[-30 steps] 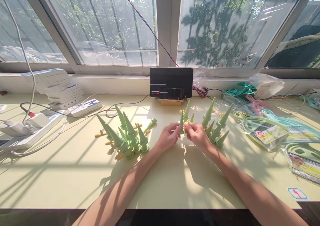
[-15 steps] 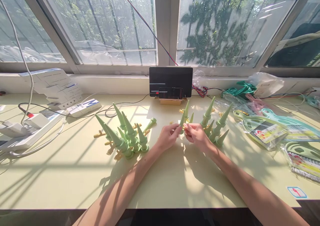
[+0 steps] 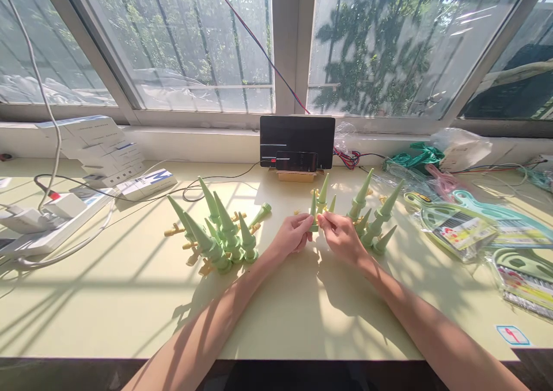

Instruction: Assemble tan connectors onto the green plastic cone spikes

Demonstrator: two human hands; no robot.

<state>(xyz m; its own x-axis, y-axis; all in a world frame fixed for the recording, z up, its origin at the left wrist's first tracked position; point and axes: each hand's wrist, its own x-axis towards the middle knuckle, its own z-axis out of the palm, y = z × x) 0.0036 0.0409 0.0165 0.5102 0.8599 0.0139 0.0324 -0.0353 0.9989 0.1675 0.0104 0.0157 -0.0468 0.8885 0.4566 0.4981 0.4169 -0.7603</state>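
My left hand (image 3: 294,231) is closed on a small green cone piece (image 3: 314,207) that stands upright near the middle of the table. Beside it, my right hand (image 3: 343,236) pinches something small at the cone's right side; the fingers mostly hide it, though a bit of yellow shows there. Just behind my hands stand more green cones (image 3: 323,190). A cluster of green cones with yellow side pieces (image 3: 228,235) is on the left, and another green cone group (image 3: 375,224) is to the right of my right hand.
At the back a black tablet (image 3: 297,140) stands behind a phone (image 3: 296,161). White boxes (image 3: 99,149) and a power strip (image 3: 64,221) with cables lie left. Bagged brushes (image 3: 458,224) and a green plastic bag (image 3: 417,159) are on the right.
The green cone in my left hand is more upright, and my left fingers sit lower around it. My right hand stays close beside it. The view has shifted slightly.
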